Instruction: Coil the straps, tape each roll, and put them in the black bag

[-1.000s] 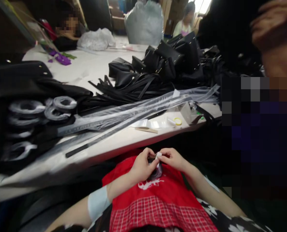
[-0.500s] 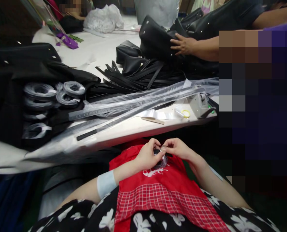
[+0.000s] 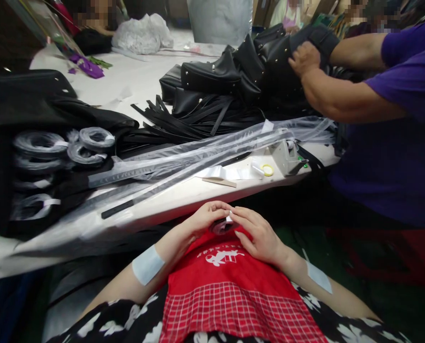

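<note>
Close to the red apron (image 3: 234, 276), my left hand (image 3: 207, 216) is closed on a small dark coil (image 3: 221, 226) wrapped in clear plastic, with a bit of white tape on its upper right side. My right hand (image 3: 258, 233) touches the white tape with its fingertips; its fingers are apart from the thumb and the palm faces the coil. Similar coils with white bands (image 3: 41, 144) lie stacked on black material at the left of the table.
A white table (image 3: 184, 202) bears long plastic-wrapped strips (image 3: 151, 164), black straps (image 3: 184, 121), black bags (image 3: 212, 74), a tape dispenser (image 3: 286, 157) and a yellow ring (image 3: 268, 170). At the right, a person in a purple shirt (image 3: 387, 152) reaches over the bags.
My right hand has opened from a pinch and spread beside the coil; my left fingers have moved over its top. The other person's hand has shifted right, and the bags lie differently.
</note>
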`<action>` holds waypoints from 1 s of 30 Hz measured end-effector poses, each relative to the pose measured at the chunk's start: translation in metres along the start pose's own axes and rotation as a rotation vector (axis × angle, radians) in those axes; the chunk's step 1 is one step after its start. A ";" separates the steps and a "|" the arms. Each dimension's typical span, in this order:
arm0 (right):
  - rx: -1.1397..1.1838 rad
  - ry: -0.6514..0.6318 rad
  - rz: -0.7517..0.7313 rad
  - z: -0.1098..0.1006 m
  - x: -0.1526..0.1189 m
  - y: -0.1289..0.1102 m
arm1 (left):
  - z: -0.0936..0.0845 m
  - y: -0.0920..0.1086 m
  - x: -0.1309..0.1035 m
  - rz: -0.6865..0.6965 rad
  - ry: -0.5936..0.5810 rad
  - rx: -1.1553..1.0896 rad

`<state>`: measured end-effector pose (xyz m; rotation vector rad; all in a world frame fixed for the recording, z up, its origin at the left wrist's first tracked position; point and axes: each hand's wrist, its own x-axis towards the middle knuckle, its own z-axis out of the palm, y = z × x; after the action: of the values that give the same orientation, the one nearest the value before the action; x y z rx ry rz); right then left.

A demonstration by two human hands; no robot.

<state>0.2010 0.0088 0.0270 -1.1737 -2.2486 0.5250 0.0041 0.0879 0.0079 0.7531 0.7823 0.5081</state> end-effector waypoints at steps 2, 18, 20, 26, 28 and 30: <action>0.048 0.027 0.020 -0.002 0.000 0.001 | 0.004 -0.001 0.002 -0.004 -0.014 0.014; 0.053 0.630 0.879 -0.157 0.031 0.242 | 0.002 -0.033 0.002 0.000 0.002 0.034; 0.127 0.610 0.873 -0.155 0.032 0.250 | 0.006 -0.037 0.002 0.014 0.017 0.030; 0.226 0.709 0.826 -0.156 0.008 0.248 | 0.009 -0.040 0.003 0.011 0.062 0.023; 0.223 0.738 0.850 -0.151 -0.006 0.244 | 0.008 -0.038 0.005 0.020 0.064 0.034; 0.222 0.734 0.914 -0.143 -0.017 0.242 | 0.007 -0.034 0.008 0.028 0.043 0.041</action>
<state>0.4496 0.1388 -0.0033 -1.8556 -0.9506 0.5263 0.0192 0.0687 -0.0181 0.7947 0.8253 0.5365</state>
